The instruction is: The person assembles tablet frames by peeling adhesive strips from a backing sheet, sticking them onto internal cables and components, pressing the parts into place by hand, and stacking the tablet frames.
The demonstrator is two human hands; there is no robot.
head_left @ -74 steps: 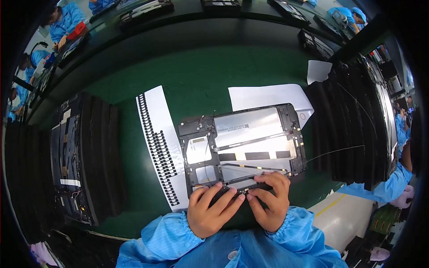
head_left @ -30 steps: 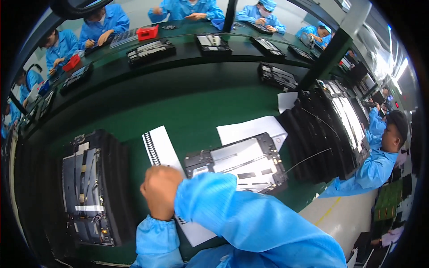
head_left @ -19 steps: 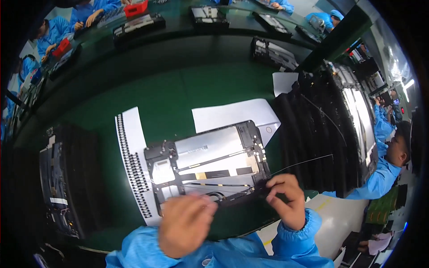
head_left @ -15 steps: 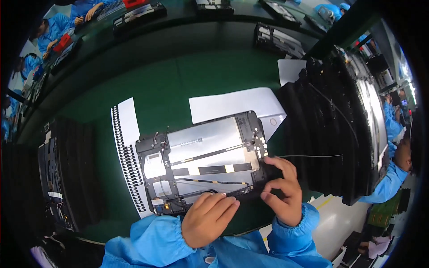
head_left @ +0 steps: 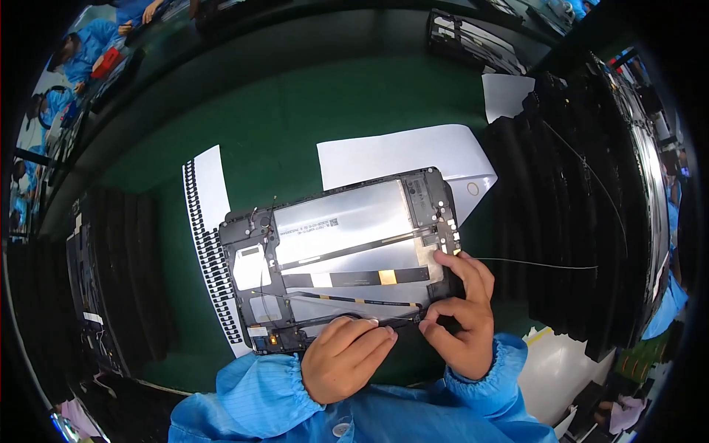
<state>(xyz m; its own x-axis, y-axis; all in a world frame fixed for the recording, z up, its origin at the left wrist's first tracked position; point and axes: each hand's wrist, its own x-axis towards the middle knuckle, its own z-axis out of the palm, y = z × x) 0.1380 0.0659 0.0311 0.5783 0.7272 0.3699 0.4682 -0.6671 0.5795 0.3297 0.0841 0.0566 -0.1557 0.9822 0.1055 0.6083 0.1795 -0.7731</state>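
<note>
An opened tablet (head_left: pixel 343 225) lies slightly tilted on the green work mat, its silver battery, black flat cables and small boards exposed. My left hand (head_left: pixel 346 359) is at its near long edge, fingers together and bent over the edge; the thumb is hidden. At the near right corner my right hand (head_left: pixel 467 317) pinches with thumb and a finger, where a thin cable (head_left: pixel 402 319) runs along the edge to the fingertips. The right index finger rests by the tablet's right end. Its grip on the cable is partly covered by the fingers.
A white sheet with a row of black pieces (head_left: pixel 210 273) lies left of the tablet, a curled white sheet (head_left: pixel 399 151) behind it. Tall black stacks stand left (head_left: pixel 133 280) and right (head_left: pixel 546 221). A thin wire (head_left: pixel 532 262) reaches toward the right stack. Co-workers in blue sit beyond.
My right thumb and finger have moved slightly left along the tablet's near edge. My left hand stays in place. The view has shifted a little.
</note>
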